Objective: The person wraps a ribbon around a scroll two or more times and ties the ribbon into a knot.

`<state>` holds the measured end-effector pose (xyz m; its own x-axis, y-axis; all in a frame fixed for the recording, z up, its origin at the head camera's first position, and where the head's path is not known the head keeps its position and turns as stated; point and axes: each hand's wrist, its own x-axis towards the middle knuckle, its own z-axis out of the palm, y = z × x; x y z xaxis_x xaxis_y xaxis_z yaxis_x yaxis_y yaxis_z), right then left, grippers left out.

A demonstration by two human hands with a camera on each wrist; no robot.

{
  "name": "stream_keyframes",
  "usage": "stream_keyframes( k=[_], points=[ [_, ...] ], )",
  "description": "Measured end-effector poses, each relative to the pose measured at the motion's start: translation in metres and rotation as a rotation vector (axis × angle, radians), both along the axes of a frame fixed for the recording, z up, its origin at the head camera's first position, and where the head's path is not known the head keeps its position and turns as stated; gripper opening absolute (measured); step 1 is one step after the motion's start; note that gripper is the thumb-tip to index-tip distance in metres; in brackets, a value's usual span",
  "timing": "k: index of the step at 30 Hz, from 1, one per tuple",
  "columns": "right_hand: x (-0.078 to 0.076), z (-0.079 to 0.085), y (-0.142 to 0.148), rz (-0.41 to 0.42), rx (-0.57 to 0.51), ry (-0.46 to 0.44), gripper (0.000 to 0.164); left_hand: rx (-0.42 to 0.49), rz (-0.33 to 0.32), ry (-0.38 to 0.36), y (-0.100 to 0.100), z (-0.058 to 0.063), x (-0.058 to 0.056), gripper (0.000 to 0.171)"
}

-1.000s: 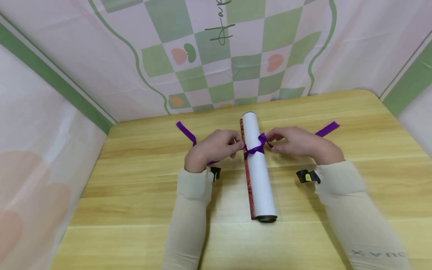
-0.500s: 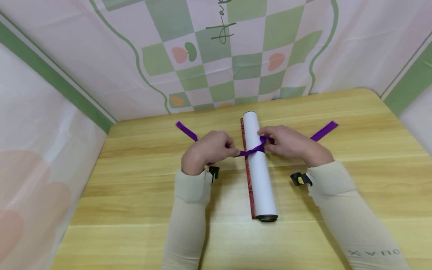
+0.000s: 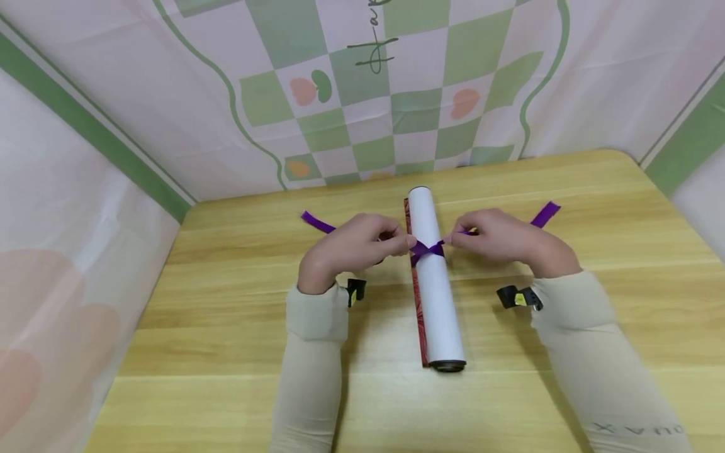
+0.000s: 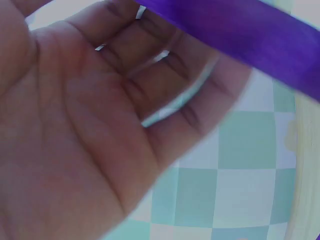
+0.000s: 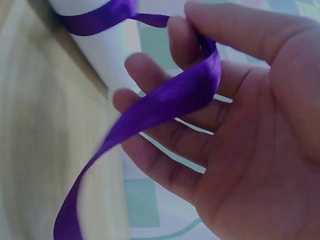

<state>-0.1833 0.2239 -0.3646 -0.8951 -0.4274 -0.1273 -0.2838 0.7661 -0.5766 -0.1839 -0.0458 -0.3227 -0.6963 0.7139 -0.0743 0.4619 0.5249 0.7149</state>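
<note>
A white rolled scroll (image 3: 438, 314) with a dark end knob and a red patterned edge strip (image 3: 419, 327) lies lengthwise on the wooden table. Around its middle runs a purple ribbon (image 3: 428, 250), crossed on top. My left hand (image 3: 359, 248) pinches one side of the ribbon just left of the crossing. On the other side, my right hand (image 3: 498, 239) pinches the opposite length between thumb and forefinger. In the right wrist view the ribbon (image 5: 165, 100) trails from that pinch across the other fingers. The left wrist view shows ribbon (image 4: 240, 40) above the palm, the left fingertips cut off.
Loose ribbon ends stick out beyond both hands, one at the left (image 3: 317, 222) and one at the right (image 3: 546, 214). Black wrist mounts (image 3: 518, 297) hang below the cuffs. A checkered cloth (image 3: 416, 113) rises behind the table's (image 3: 226, 352) far edge.
My right hand moved in over the scroll, then drew back right. The left hand shifted slightly up and right. The ribbon beside the right hand went from a loose fold to a thin, stretched strand.
</note>
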Motion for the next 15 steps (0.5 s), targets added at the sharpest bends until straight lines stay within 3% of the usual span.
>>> stream_keyframes(
  k=[7, 11, 15],
  points=[
    [0.003, 0.011, 0.005, -0.05, -0.092, -0.012, 0.048, 0.158, -0.046, 0.017, 0.0, 0.001, 0.0, 0.034],
    [0.004, 0.014, 0.008, -0.044, -0.209, 0.001, 0.041, 0.229, -0.056, -0.032, 0.0, 0.003, 0.001, 0.039],
    [0.004, 0.013, 0.009, 0.007, -0.32, 0.012, 0.034, 0.341, -0.084, -0.072, -0.001, 0.003, 0.001, 0.029]
  ],
)
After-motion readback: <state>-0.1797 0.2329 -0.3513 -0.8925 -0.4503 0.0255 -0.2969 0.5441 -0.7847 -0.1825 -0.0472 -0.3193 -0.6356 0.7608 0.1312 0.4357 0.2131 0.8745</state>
